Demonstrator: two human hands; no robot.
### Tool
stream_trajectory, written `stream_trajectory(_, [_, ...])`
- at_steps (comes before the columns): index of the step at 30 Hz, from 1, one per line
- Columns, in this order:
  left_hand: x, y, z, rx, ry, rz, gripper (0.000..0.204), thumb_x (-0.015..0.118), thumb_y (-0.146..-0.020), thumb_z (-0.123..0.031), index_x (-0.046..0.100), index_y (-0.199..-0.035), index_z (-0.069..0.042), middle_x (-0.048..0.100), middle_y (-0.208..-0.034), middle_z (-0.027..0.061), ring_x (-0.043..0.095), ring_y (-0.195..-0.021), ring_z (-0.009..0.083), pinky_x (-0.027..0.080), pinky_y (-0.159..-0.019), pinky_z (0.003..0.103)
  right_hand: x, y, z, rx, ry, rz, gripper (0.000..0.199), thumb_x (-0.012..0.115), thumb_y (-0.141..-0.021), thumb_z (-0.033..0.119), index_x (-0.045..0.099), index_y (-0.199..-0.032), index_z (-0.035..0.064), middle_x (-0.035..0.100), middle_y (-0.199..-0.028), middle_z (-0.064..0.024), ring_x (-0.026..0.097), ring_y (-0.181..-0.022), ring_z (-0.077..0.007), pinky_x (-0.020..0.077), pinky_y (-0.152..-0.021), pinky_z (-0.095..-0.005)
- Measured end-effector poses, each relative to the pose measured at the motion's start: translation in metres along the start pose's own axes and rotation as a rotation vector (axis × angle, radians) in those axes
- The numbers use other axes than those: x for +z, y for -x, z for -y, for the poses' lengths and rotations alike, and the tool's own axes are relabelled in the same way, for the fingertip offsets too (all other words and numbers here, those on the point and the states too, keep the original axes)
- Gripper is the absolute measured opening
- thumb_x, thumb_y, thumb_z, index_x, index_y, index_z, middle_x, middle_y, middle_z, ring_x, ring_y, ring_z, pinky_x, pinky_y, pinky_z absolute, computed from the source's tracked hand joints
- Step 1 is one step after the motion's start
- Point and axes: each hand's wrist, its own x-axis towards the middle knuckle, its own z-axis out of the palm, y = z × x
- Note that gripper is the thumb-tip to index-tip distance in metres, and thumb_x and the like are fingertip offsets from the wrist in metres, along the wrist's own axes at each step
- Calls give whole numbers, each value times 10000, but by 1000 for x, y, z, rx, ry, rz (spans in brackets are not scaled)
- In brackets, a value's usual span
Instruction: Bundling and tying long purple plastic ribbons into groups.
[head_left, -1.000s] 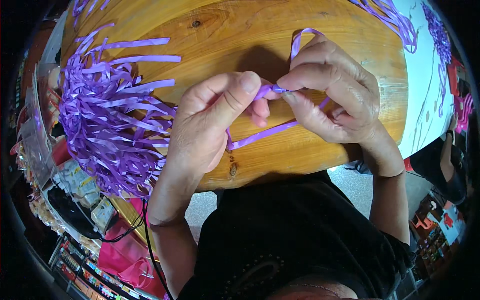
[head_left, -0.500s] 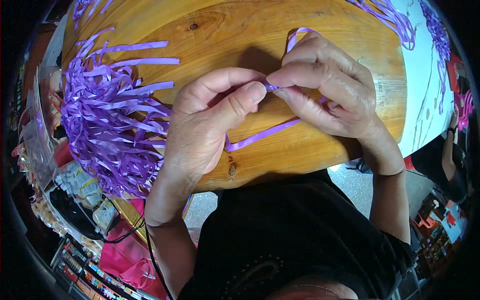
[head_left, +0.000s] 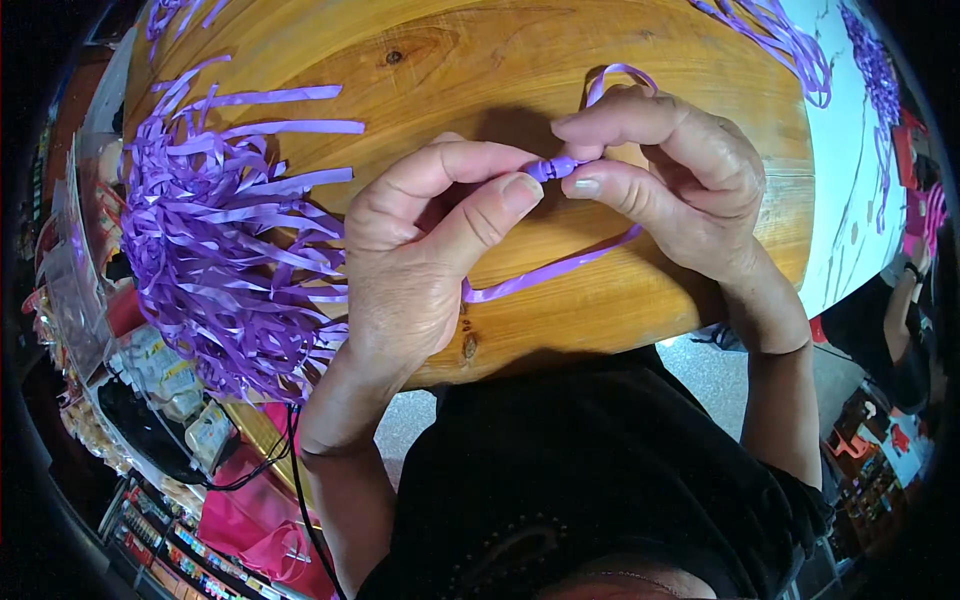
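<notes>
1. The grip: the left hand (head_left: 410, 240) pinches the purple clasp (head_left: 552, 169) between thumb and forefinger, with those two tips pressed onto its left end.
2. The right hand (head_left: 690, 190) sits just right of that pinch. Its thumb and forefinger are parted, with the clasp's right end near the thumb tip; whether they touch it, I cannot tell. Its other fingers are curled, and what they hold is hidden.
3. The clasp is in the air above the table (head_left: 450, 60), between the two hands.
4. The purple strap (head_left: 545, 275) shows below the grip, slanting from the left hand's wrist side up toward the right hand. A loop of purple band (head_left: 628, 70) stands out above the right hand.
5. Left of the grip, a heaped pile (head_left: 220, 240) of purple bands lies on the table, loose ends pointing toward the left hand.
6. Far up and left of the grip are a few more bands; far up and right, a bundle (head_left: 775, 45) lies across the table's edge.
7. Well right of the grip is a white surface (head_left: 850, 180), and beyond its lower edge another person's dark-clothed body and arm.
8. Below the grip is the wearer's black shirt (head_left: 580, 440); down and left, a pink bag (head_left: 245, 500).
</notes>
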Motion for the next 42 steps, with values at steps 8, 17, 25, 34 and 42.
stream_trajectory(8, [-3,0,6,203,-265,-31,131,662,-811,9,650,-940,-10,580,-796,-15,501,-712,31,402,-629,164,-2,-3,-6,-64,-56,40,182,701,-734,-10,650,-909,-3,634,-825,-107,600,-730,-170,451,-639,-260])
stream_trajectory(17, [-6,0,9,239,-273,-3,140,666,-807,14,649,-942,-16,559,-781,-28,464,-679,18,365,-587,153,0,1,-3,39,-127,28,188,698,-741,-21,641,-919,-2,628,-852,-107,590,-757,-179,450,-690,-275])
stream_trajectory(25, [-8,1,11,249,-263,12,154,665,-801,27,648,-949,-10,553,-771,-22,468,-672,21,359,-574,153,3,1,-4,39,-104,7,199,705,-733,-25,643,-921,-2,638,-832,-107,598,-757,-180,452,-685,-274])
stream_trajectory(34, [-7,0,13,276,-247,20,165,658,-798,45,647,-955,-3,554,-771,-13,473,-658,24,350,-554,151,2,-2,-5,15,-88,30,167,710,-732,-5,661,-891,8,630,-839,-106,603,-738,-168,456,-627,-253])
stream_trajectory(42, [-11,0,5,466,-596,50,190,696,-747,53,655,-925,-2,569,-714,19,479,-589,64,353,-508,186,-1,-3,-2,20,-106,80,144,698,-736,-21,664,-873,5,627,-838,-111,601,-735,-173,460,-634,-257])
